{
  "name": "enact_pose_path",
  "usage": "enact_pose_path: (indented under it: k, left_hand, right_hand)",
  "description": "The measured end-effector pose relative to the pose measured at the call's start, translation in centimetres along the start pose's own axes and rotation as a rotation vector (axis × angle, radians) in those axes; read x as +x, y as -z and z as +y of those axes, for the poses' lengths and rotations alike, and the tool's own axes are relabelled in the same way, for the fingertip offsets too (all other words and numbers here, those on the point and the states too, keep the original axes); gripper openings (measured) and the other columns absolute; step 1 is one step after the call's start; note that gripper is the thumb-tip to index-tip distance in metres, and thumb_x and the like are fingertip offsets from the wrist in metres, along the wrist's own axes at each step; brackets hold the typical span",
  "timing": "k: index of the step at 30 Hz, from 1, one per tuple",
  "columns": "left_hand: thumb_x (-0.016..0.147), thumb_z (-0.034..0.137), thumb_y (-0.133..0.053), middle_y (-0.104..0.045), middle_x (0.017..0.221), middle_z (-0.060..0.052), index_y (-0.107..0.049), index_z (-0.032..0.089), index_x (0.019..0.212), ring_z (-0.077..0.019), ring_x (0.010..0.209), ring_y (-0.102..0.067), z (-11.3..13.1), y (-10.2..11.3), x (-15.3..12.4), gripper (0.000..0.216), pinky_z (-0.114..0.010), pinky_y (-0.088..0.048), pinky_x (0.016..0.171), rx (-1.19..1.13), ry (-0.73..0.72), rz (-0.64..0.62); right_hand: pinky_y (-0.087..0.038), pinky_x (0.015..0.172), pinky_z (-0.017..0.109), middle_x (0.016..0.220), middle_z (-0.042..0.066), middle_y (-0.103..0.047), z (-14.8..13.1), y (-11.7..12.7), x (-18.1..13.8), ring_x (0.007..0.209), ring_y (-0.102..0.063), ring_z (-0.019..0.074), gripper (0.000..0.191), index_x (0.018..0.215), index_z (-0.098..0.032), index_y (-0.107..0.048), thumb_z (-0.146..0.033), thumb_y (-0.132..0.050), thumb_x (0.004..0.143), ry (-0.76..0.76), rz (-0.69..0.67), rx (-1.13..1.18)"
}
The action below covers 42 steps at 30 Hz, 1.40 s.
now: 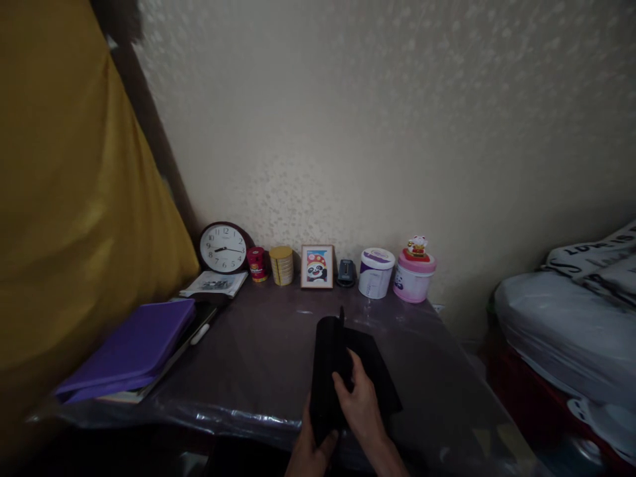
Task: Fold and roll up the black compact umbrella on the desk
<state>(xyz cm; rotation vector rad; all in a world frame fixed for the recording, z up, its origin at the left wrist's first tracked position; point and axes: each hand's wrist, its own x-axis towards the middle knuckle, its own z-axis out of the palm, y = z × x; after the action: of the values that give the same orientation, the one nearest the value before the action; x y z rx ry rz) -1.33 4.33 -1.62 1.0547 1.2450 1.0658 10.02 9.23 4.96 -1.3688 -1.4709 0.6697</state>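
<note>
A black, soft-looking folded item [328, 371] stands over the near middle of the table. One side curves over like a roll, a small tab sticks up at its top, and a flat black panel [372, 364] spreads out to the right. I cannot make out its exact kind. My left hand [311, 444] grips its lower left edge, thumb in front and the other fingers mostly hidden behind. My right hand [358, 394] is closed on its inner edge with thumb and fingers, between the rolled side and the panel.
Along the wall stand a clock [223, 248], a red tin [257, 265], a gold tin [281, 266], a framed panda picture [317, 266], a dark blue device [346, 272], a white-purple tub [376, 275] and a pink tub [414, 281] bearing a cat figurine [417, 246]. Purple folders [134, 344] lie left.
</note>
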Motion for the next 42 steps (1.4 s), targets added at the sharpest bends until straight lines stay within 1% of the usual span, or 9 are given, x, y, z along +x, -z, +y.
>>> enact_pose_path:
  k: [7,14,23,27,30,32,34,38,42]
  left_hand:
    - [0.069,0.03,-0.056,-0.041,0.137,-0.016,-0.022,0.01,0.136,-0.0242,0.13,-0.031,0.3,0.1,0.2,0.078,-0.035,-0.021,0.108,0.102,-0.063,0.0]
    - [0.071,0.033,-0.055,-0.043,0.133,-0.021,-0.018,0.008,0.137,-0.027,0.126,-0.038,-1.0,0.3,0.8,0.08,-0.037,-0.022,0.108,0.161,-0.13,-0.085]
    - [0.074,0.048,-0.054,-0.039,0.138,-0.015,-0.021,0.014,0.138,-0.0243,0.128,-0.035,0.7,3.7,0.2,0.079,-0.038,-0.028,0.106,0.37,-0.166,-0.353]
    - [0.08,0.05,-0.044,-0.064,0.109,-0.01,-0.049,0.019,0.12,-0.021,0.085,-0.065,2.5,6.3,-0.1,0.051,-0.034,-0.051,0.078,0.425,-0.082,-0.277]
    - [0.082,0.048,-0.041,-0.069,0.088,-0.006,-0.062,0.018,0.092,-0.0207,0.082,-0.063,4.3,7.3,0.2,0.037,-0.032,-0.05,0.077,0.464,-0.175,-0.021]
    - [0.084,0.046,-0.038,-0.067,0.09,-0.005,-0.061,0.02,0.089,-0.0204,0.088,-0.061,5.4,7.0,0.8,0.035,-0.032,-0.048,0.082,0.46,-0.253,0.087]
    - [0.087,0.044,-0.033,-0.065,0.098,-0.005,-0.061,0.023,0.095,-0.0192,0.096,-0.058,6.3,6.1,1.5,0.035,-0.032,-0.044,0.089,0.439,-0.322,0.077]
    - [0.087,0.043,-0.036,-0.059,0.118,-0.003,-0.061,0.025,0.107,-0.018,0.12,-0.044,6.5,3.8,3.5,0.036,-0.036,-0.032,0.104,0.416,-0.416,-0.061]
    - [0.09,0.044,-0.03,-0.049,0.133,0.0,-0.057,0.026,0.114,-0.017,0.133,-0.026,5.5,2.3,6.1,0.041,-0.041,-0.024,0.11,0.431,-0.423,-0.25]
  right_hand:
    - [-0.042,0.095,0.033,0.121,0.009,-0.056,-1.2,-2.6,0.4,0.111,-0.052,0.0201,0.05,0.126,-0.014,-0.045,-0.017,-0.044,0.076,0.067,-0.155,-0.201]
    - [-0.036,0.099,0.042,0.123,0.008,-0.055,-1.8,-2.9,-0.5,0.119,-0.044,0.0276,0.057,0.128,-0.015,-0.045,-0.008,-0.042,0.072,0.112,-0.301,-0.588]
    - [-0.036,0.093,0.042,0.114,0.006,-0.06,-0.6,-3.7,-1.3,0.112,-0.048,0.0276,0.039,0.113,-0.023,-0.057,-0.017,-0.05,0.075,0.177,-0.252,-0.671]
    - [-0.035,0.09,0.042,0.108,0.003,-0.059,0.0,-4.0,-2.2,0.105,-0.048,0.025,0.031,0.108,-0.027,-0.058,-0.023,-0.053,0.078,0.263,-0.237,-0.639]
    - [-0.035,0.086,0.039,0.104,0.001,-0.06,0.0,-3.8,-2.6,0.099,-0.048,0.0218,0.022,0.099,-0.027,-0.06,-0.022,-0.053,0.078,0.311,-0.255,-0.591]
    - [-0.034,0.084,0.036,0.097,-0.001,-0.062,0.0,-3.7,-2.7,0.097,-0.047,0.0202,0.018,0.091,-0.026,-0.062,-0.018,-0.052,0.079,0.319,-0.279,-0.557]
    - [-0.033,0.085,0.034,0.093,-0.001,-0.063,0.2,-3.7,-2.7,0.099,-0.047,0.0197,0.02,0.089,-0.026,-0.064,-0.014,-0.054,0.076,0.321,-0.298,-0.523]
    - [-0.031,0.089,0.035,0.098,-0.001,-0.066,0.9,-4.1,-2.7,0.101,-0.046,0.0215,0.031,0.097,-0.027,-0.064,-0.013,-0.06,0.07,0.311,-0.295,-0.452]
    - [-0.03,0.088,0.036,0.091,-0.001,-0.069,1.3,-4.4,-2.8,0.099,-0.047,0.0223,0.023,0.092,-0.028,-0.067,-0.015,-0.058,0.075,0.294,-0.265,-0.377]
